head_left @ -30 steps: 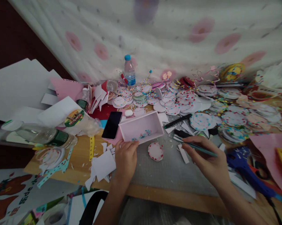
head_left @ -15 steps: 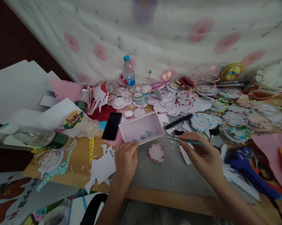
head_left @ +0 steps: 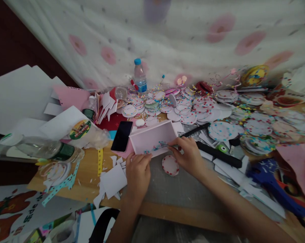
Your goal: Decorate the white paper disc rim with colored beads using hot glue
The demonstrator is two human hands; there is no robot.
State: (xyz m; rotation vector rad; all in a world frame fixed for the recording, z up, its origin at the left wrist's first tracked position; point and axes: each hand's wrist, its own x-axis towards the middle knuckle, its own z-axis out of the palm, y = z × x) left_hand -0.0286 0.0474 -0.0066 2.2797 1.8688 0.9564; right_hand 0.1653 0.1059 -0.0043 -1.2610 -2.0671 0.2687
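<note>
A shallow white box (head_left: 152,135) lies tilted on the grey mat, with small blue and pink bits (head_left: 160,145) along its lower side. My left hand (head_left: 138,170) grips the box's near left edge, thumb and fingers closed on it. My right hand (head_left: 186,153) is pinched round thin tweezers (head_left: 165,145), whose tips reach over the near right edge to the bits inside. Just in front of the box lies a round white paper disc (head_left: 170,165) with red dots round its rim.
Left of the box lies a black phone (head_left: 122,136). Many decorated discs (head_left: 187,108) are heaped behind, near a water bottle (head_left: 140,76). A black rod (head_left: 219,154) and blue glue gun (head_left: 274,184) lie right; paper scraps (head_left: 113,180) lie left.
My right hand has moved left from beside the box to its near right corner, bringing the tweezer tips inside. The black rod now shows more fully. My left hand stays on the box.
</note>
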